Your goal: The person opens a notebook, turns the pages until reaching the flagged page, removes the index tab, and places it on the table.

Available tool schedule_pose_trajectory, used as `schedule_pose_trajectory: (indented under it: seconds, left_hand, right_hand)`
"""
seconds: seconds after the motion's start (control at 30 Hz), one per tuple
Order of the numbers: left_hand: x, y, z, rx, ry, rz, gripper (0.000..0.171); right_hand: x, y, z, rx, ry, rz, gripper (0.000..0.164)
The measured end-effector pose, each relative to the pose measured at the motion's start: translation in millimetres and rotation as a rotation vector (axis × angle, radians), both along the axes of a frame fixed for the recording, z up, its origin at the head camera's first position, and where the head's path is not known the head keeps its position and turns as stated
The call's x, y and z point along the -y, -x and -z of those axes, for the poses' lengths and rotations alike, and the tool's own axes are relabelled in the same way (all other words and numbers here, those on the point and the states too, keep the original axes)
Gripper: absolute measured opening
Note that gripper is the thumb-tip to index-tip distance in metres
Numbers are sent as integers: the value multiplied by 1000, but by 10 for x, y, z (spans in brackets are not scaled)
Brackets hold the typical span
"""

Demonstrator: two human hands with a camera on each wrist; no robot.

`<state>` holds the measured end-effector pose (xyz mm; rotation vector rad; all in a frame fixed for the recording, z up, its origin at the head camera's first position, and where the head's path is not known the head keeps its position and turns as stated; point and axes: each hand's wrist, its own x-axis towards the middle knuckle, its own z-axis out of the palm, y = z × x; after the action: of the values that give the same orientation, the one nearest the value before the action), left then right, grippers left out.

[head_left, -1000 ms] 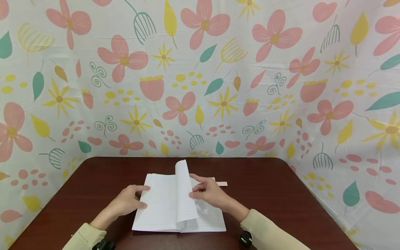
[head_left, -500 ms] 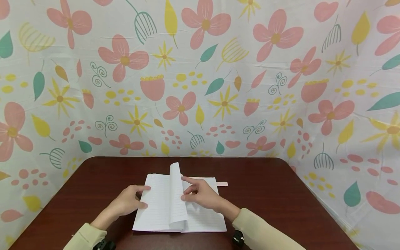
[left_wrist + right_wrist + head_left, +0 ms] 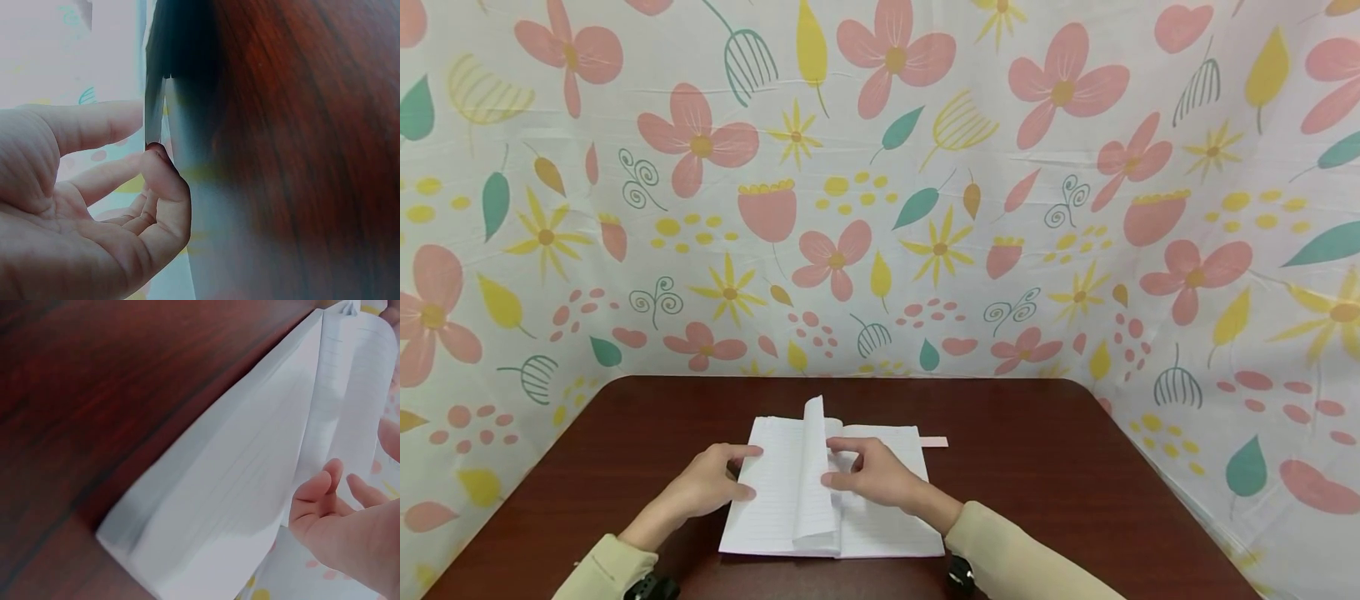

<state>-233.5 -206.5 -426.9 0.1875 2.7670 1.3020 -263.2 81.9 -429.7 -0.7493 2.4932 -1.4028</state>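
Observation:
An open notebook with white lined pages (image 3: 891, 529) lies on the dark table. One page (image 3: 811, 500) stands up from the middle, curling over toward the left half. My left hand (image 3: 703, 483) grips the notebook's left edge; in the left wrist view, the fingers of this hand (image 3: 94, 212) bend round that edge (image 3: 153, 112). My right hand (image 3: 883, 477) is over the right half, its index fingertip and thumb tip against the raised page's right side. In the right wrist view, the fingers of the right hand (image 3: 344, 525) are relaxed beside the curled page (image 3: 362, 394).
From under the notebook's right edge a pale pink strip (image 3: 935, 442) sticks out. The reddish-brown table (image 3: 1037, 467) extends around the notebook, with a floral cloth (image 3: 850, 208) hanging behind it and along its sides.
My right hand has moved left, pushing the raised page from right of the spine to over the left half. More of the right page shows. The left hand has stayed in place.

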Motion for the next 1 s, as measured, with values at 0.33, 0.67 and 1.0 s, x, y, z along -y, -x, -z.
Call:
schedule_pose_trajectory:
  seconds: [0.33,0.67,1.0]
  left_hand:
    - [3,-1,-9,4,-5,2,56]
    - [16,3,15,13,-63,0,36]
    - [7,22,25,13,-44,-13,50]
  right_hand:
    - [49,-26,-4,-7,-32,-18,50]
    - [93,-45,-41,34,-37,-7,51]
    - [83,-39,-28,35,-62,-17,51]
